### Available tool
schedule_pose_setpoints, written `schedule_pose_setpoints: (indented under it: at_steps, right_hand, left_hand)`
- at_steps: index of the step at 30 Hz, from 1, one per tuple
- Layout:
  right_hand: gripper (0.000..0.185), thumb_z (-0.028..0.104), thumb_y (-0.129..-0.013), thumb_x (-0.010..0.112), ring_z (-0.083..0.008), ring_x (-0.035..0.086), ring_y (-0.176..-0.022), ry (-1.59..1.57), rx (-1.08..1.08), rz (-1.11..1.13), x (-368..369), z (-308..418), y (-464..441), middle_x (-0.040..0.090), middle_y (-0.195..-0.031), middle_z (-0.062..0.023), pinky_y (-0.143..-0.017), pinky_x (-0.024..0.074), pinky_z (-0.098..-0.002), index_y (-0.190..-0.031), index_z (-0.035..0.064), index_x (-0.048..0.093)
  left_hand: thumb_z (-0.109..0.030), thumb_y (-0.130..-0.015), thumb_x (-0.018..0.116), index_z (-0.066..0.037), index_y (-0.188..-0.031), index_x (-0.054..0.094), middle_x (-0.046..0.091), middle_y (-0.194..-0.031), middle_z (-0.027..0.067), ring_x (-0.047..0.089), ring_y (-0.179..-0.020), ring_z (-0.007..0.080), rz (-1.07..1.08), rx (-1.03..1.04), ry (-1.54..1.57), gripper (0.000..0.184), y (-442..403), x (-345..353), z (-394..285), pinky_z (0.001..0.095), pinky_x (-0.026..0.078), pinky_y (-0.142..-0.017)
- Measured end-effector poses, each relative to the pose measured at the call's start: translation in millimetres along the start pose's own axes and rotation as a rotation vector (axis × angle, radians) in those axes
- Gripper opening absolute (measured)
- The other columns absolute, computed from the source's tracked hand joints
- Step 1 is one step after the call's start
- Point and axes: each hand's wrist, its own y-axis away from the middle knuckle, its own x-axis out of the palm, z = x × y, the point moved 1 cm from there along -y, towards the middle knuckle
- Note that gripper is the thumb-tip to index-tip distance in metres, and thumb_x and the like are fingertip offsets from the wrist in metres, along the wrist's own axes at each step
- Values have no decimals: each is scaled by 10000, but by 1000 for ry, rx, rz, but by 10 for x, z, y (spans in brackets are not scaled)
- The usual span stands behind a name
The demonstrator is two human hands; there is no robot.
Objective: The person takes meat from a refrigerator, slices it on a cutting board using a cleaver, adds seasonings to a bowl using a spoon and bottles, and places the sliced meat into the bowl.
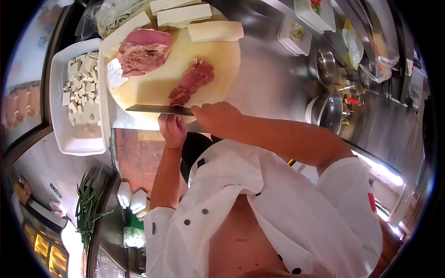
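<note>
My right hand [218, 116] grips the handle of a cleaver [157, 109], whose blade reaches left across the near edge of the round cutting board [222, 74]. My left hand [172, 131] is closed just under the blade. Its fingertips are partly hidden by the cleaver, so I cannot make out what they hold. Just beyond the blade lies a row of pink meat slices [193, 81], overlapping one another. Farther back on the board sits a large chunk of pink meat [144, 52], with a white paper label [116, 73] beside it.
Pale tofu-like slabs [215, 31] line the board's far side. At left, a white tub [76, 141] holds white cubes [84, 81]. Metal bowls [330, 111] and white containers [295, 37] stand at right. Green stalks [89, 211] lie at lower left.
</note>
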Motion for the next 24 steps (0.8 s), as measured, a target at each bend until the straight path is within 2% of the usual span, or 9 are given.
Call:
schedule_pose_setpoints:
  at_steps: [2,6,9,11,14,17,21,24]
  right_hand:
    - [171,194,-931,595,-395,684,-728,-15,-72,-171,217,-85,-188,665,-814,-155,-642,554,-508,-1031,62,553]
    - [157,209,-944,576,-391,680,-729,-145,-143,-195,63,-24,-278,676,-816,-152,-660,551,-515,-1016,70,560]
    - [146,209,-955,562,-385,678,-743,-78,-106,-99,-80,24,-108,690,-847,-155,-671,542,-520,-1011,74,562]
    - [142,209,-966,551,-381,679,-764,10,71,69,-242,76,83,692,-848,-155,-674,536,-519,-1027,81,567]
    - [179,179,-959,556,-377,712,-811,-12,135,185,-465,107,391,697,-874,-173,-694,557,-507,-1077,44,547]
    - [169,236,-1012,522,-378,683,-781,-6,223,154,-495,103,624,695,-900,-142,-690,543,-502,-1080,87,567]
    - [171,241,-1020,522,-378,682,-781,29,259,204,-600,140,723,690,-923,-144,-688,545,-499,-1085,88,563]
    - [193,164,-958,565,-384,707,-837,8,245,223,-587,130,726,703,-958,-189,-718,567,-504,-1111,48,550]
  left_hand:
    - [-22,-912,660,-6,-1094,638,612,-1130,198,609,-988,413,27,-36,10,183,40,14,24,492,515,-868]
    - [-20,-900,671,-23,-1098,639,618,-1123,186,608,-995,404,25,-38,-4,200,-90,-56,-68,490,513,-870]
    - [-19,-894,676,-33,-1097,639,618,-1137,178,606,-1004,397,12,-36,15,207,-9,-44,-33,487,511,-879]
    - [-20,-892,679,-31,-1094,635,619,-1148,177,605,-1019,394,2,-13,-22,207,18,-23,-10,485,513,-887]
    - [-20,-890,679,-30,-1106,636,619,-1157,175,607,-1024,395,-11,-7,-32,220,64,-4,20,486,515,-893]
    - [-19,-884,680,-27,-1120,637,618,-1162,176,607,-1028,397,-34,-1,-8,241,72,11,36,489,515,-895]
    - [-16,-876,680,-23,-1133,636,614,-1175,181,606,-1033,399,-22,9,-14,260,45,-4,24,489,515,-898]
    - [-12,-870,679,-16,-1135,639,611,-1191,185,604,-1039,400,-8,11,-15,268,34,-7,16,485,514,-902]
